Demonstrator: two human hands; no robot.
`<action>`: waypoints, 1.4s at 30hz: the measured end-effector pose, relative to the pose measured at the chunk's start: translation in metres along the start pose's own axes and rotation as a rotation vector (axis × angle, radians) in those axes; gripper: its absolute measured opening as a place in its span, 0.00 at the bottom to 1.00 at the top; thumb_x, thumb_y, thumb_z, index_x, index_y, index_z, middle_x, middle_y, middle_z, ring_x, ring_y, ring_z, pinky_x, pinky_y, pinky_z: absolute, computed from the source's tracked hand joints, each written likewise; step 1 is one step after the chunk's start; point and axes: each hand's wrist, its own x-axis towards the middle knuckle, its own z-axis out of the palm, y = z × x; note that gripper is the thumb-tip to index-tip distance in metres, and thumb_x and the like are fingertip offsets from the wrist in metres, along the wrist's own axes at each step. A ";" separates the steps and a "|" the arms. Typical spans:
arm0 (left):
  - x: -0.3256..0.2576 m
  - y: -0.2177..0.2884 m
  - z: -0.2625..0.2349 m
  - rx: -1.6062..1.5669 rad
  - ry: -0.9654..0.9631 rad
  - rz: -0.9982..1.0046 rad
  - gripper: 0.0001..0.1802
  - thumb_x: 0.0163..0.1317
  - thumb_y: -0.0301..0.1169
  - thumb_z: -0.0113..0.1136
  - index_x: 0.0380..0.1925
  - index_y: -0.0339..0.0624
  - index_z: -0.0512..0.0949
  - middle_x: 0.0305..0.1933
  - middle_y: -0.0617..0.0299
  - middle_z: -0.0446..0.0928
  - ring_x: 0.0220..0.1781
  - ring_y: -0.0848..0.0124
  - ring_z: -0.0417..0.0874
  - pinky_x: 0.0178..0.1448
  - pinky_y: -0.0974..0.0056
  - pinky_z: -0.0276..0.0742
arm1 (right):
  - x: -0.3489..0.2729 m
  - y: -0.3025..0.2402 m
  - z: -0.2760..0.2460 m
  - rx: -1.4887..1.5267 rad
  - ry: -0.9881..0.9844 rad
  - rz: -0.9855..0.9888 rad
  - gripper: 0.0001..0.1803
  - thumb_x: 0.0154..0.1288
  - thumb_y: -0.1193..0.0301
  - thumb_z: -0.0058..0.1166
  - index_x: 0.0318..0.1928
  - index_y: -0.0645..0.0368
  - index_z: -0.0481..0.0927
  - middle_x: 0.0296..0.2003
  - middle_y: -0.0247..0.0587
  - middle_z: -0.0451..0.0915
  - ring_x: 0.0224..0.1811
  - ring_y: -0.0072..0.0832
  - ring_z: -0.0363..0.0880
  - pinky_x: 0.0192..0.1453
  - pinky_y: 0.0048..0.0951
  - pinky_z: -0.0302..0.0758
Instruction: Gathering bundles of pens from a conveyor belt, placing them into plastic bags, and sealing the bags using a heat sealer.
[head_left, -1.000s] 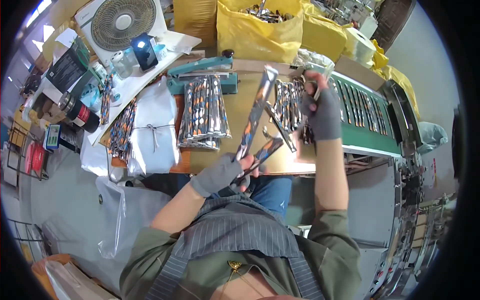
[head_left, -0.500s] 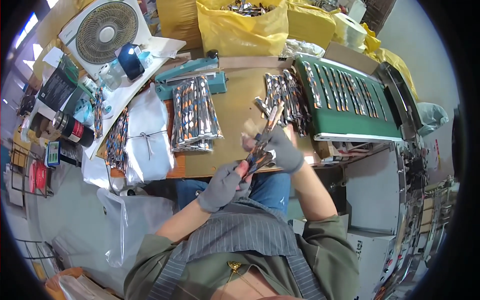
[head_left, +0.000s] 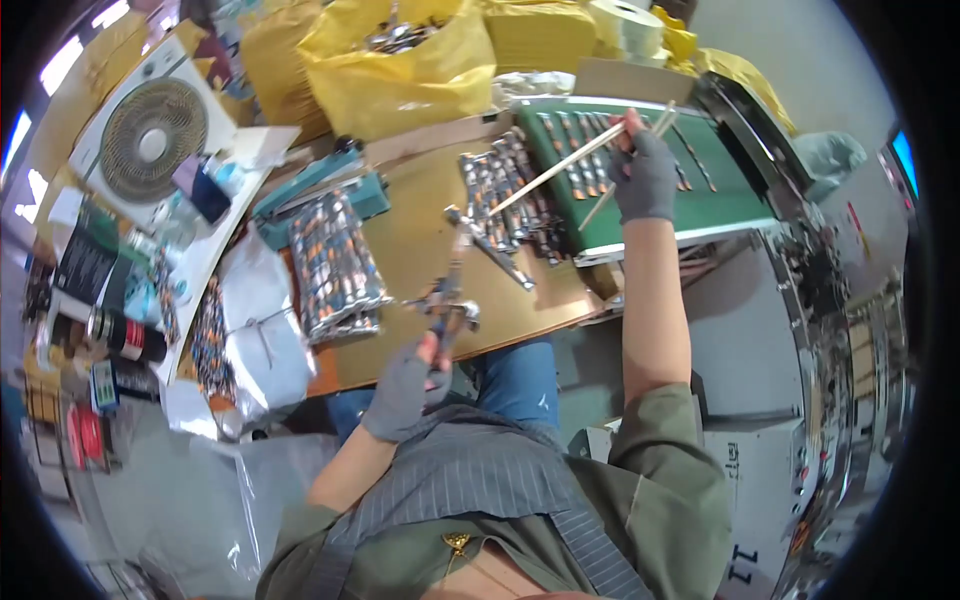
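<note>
My left hand [head_left: 403,395], in a grey fingerless glove, is closed around a small bunch of slim patterned packets [head_left: 449,308] over the table's front edge. Motion smears the bunch, so whether the packets are full or torn is unclear. Out over the green belt [head_left: 600,222], my right hand [head_left: 643,178], gloved alike, grips two pale wooden chopsticks [head_left: 565,167]. These spread apart, one slanting toward a heap of patterned packets [head_left: 495,185] beside the belt. A loose packet [head_left: 500,255] lies at an angle just before that heap. More packets [head_left: 575,155] are lined up on the belt.
A stack of patterned packets [head_left: 335,265] lies on the left of the table [head_left: 415,235], before a teal bar sealer [head_left: 320,190]. Tied clear plastic bags [head_left: 255,330] rest farther left, near a fan [head_left: 150,135]. A yellow sack [head_left: 400,80] stands behind.
My right hand has moved away from my left, up and right over the belt, with chopsticks now plainly visible in it. My left hand keeps its bunch. The view has turned slightly.
</note>
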 end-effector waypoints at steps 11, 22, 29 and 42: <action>0.060 0.007 0.032 0.160 0.248 0.144 0.14 0.66 0.45 0.51 0.33 0.45 0.71 0.17 0.72 0.61 0.11 0.81 0.58 0.13 0.74 0.51 | -0.013 -0.010 -0.084 -0.110 0.272 -0.008 0.13 0.57 0.62 0.62 0.25 0.58 0.78 0.13 0.23 0.62 0.10 0.14 0.52 0.15 0.20 0.45; 0.116 -0.016 0.148 0.426 -0.034 -0.093 0.14 0.62 0.39 0.57 0.35 0.37 0.78 0.24 0.64 0.75 0.21 0.77 0.75 0.26 0.73 0.69 | -0.064 -0.011 -0.123 -0.224 0.244 -0.113 0.12 0.56 0.65 0.63 0.31 0.61 0.80 0.16 0.23 0.66 0.14 0.11 0.58 0.19 0.16 0.52; 0.115 -0.022 0.161 0.353 -0.119 -0.134 0.14 0.61 0.39 0.56 0.33 0.37 0.77 0.23 0.64 0.74 0.20 0.76 0.74 0.25 0.72 0.68 | -0.081 -0.029 -0.150 -0.148 0.072 0.093 0.12 0.54 0.67 0.61 0.35 0.62 0.78 0.18 0.23 0.65 0.15 0.10 0.56 0.20 0.16 0.51; 0.113 -0.042 0.176 0.409 -0.161 -0.199 0.21 0.65 0.45 0.49 0.41 0.36 0.73 0.25 0.60 0.74 0.24 0.71 0.77 0.32 0.71 0.76 | -0.073 -0.056 -0.203 -0.142 0.018 -0.064 0.19 0.69 0.59 0.45 0.45 0.64 0.72 0.33 0.41 0.80 0.34 0.26 0.78 0.40 0.28 0.75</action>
